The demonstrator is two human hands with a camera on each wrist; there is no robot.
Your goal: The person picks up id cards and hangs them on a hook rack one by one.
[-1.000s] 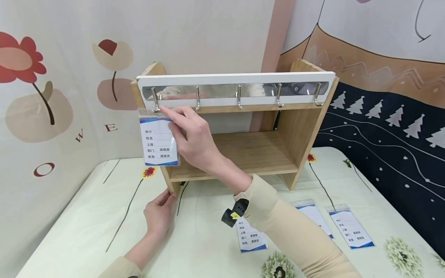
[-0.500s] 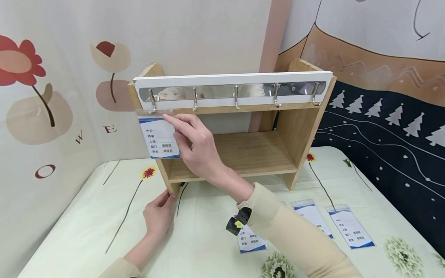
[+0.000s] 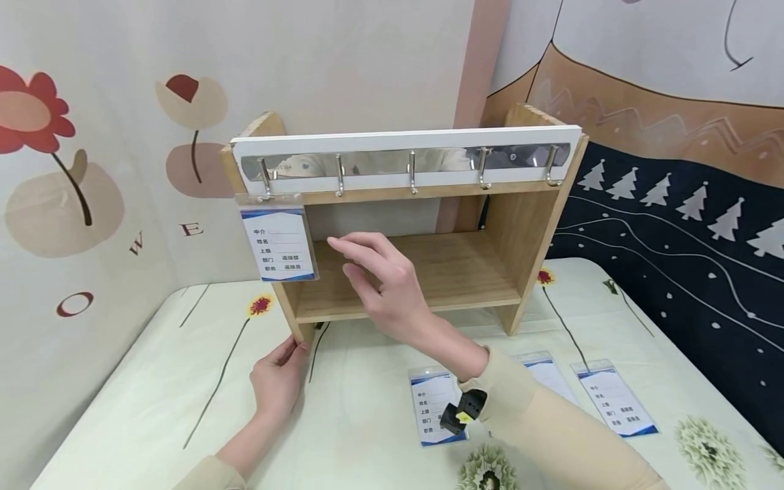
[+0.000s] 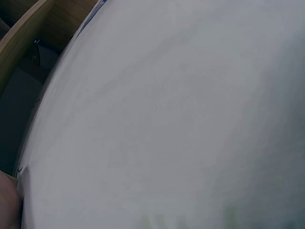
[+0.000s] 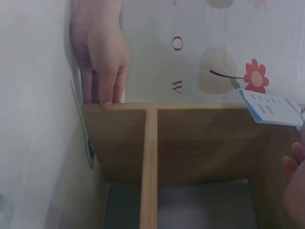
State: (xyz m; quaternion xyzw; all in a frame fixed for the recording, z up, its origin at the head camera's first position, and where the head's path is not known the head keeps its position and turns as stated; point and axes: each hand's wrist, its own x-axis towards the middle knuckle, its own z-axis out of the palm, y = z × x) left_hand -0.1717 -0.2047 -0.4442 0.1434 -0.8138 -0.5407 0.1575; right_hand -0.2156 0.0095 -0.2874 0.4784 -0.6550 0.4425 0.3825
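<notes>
The right hand [image 3: 392, 289] has drawn away, fingers loosely bent, empty; the blue-and-white plastic-sleeved badge [image 3: 279, 245] seems to hang unaided from the leftmost silver metal hook [image 3: 265, 175]. The left hand [image 3: 278, 384] pinches the pale wooden shelf [image 3: 459, 269].

My right sleeve [image 3: 560, 425] is plain beige cloth, loose and lightly creased, ending in a wide cuff [image 3: 497, 371]. Just at that cuff I wear a black gadget [image 3: 474, 403] of two squarish blocks, with a bright yellow patch [image 3: 463, 417] between them. My left sleeve [image 3: 211, 473] is the same beige; my right hand [image 3: 392, 289] and left hand [image 3: 275, 384] are bare.
</notes>
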